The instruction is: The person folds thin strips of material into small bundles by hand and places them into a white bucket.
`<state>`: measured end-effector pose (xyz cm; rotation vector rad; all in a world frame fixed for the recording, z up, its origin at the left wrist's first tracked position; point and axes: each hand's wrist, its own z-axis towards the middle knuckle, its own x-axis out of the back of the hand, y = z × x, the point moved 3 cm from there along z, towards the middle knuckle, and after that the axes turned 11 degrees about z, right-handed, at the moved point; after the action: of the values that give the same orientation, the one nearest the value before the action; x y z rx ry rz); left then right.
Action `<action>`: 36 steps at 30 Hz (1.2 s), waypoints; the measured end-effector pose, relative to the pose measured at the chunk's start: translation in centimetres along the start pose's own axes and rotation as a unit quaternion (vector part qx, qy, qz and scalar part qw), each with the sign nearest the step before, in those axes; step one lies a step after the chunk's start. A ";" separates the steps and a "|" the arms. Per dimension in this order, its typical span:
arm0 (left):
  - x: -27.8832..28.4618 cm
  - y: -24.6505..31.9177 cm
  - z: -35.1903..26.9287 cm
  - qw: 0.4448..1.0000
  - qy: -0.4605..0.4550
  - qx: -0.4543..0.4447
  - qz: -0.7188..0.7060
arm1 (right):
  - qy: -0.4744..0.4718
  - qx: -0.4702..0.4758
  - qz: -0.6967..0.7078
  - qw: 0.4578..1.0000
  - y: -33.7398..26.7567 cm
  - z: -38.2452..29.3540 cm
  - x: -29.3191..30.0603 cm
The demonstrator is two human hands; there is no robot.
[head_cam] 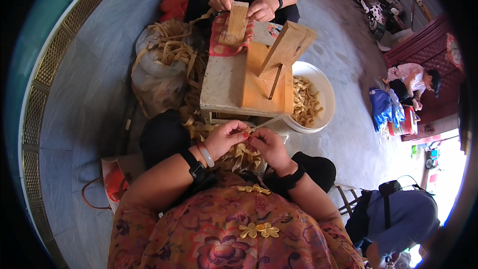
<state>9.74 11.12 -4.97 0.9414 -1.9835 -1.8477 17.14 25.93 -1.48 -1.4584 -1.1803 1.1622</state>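
My left hand (226, 140) and my right hand (269, 149) meet at the fingertips, just in front of the low table's near edge. Between them they pinch a small piece of pale tan strip (249, 130). A thin pale strand (267, 121) runs from the fingers up to the right. More tan strips (242, 157) lie below my hands, between my knees. On the low table (223, 82) stands a flat wooden board (257, 95) with an upright wooden block (285, 46) and a thin dark bar (275, 82) leaning on it.
A white bucket (328, 99) of small tan pieces stands right of the table. At left is a plastic bag (158, 86) of long strips. Across the table, another person's hands (261, 9) are by a second wooden block (237, 22) on a red cloth (220, 45). Other people sit at right.
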 end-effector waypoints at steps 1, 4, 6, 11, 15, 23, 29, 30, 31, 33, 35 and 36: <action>-0.2 0.7 -0.3 1.000 0.007 0.009 0.027 | 0.003 -0.132 0.154 0.979 0.8 -0.2 -0.1; -0.5 0.7 -0.7 0.999 -0.011 0.046 -0.020 | 0.041 -0.109 0.051 0.992 -0.3 -0.7 -0.3; -0.4 0.3 -0.7 0.998 -0.015 0.058 -0.030 | -0.037 0.092 -0.236 0.967 -1.5 -0.5 -0.7; 1.5 3.2 -0.5 0.983 0.088 -0.011 0.160 | -0.112 0.054 -0.170 0.978 -3.5 -2.3 -0.8; 0.3 3.6 -0.6 0.954 0.072 -0.049 0.287 | -0.031 0.098 -0.141 0.985 -3.8 -2.2 0.7; -0.3 5.4 0.0 0.965 0.058 -0.116 0.226 | -0.072 0.153 -0.268 0.949 -6.5 -2.2 0.1; 1.8 7.4 2.1 0.981 -0.071 0.098 0.152 | 0.032 0.227 -0.288 0.930 -8.4 0.2 2.8; 2.0 7.9 3.0 0.983 -0.039 0.090 0.156 | 0.041 0.236 -0.292 0.926 -8.8 1.0 3.2; 2.1 8.5 3.9 0.984 -0.008 0.082 0.161 | 0.051 0.244 -0.296 0.922 -9.3 1.8 3.5; 2.2 9.9 6.2 0.983 0.046 0.018 0.178 | 0.099 0.262 -0.270 0.921 -10.5 3.6 3.8; 2.2 10.6 8.7 0.970 0.122 -0.065 0.200 | 0.140 0.294 -0.298 0.897 -10.7 5.8 4.5; 2.2 10.8 9.9 0.939 0.179 -0.068 0.285 | 0.139 0.291 -0.315 0.893 -10.2 6.2 4.9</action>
<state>-0.81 17.25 3.47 0.5299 -1.6483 -1.3551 10.15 32.69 7.00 -0.6686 -0.8881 0.7214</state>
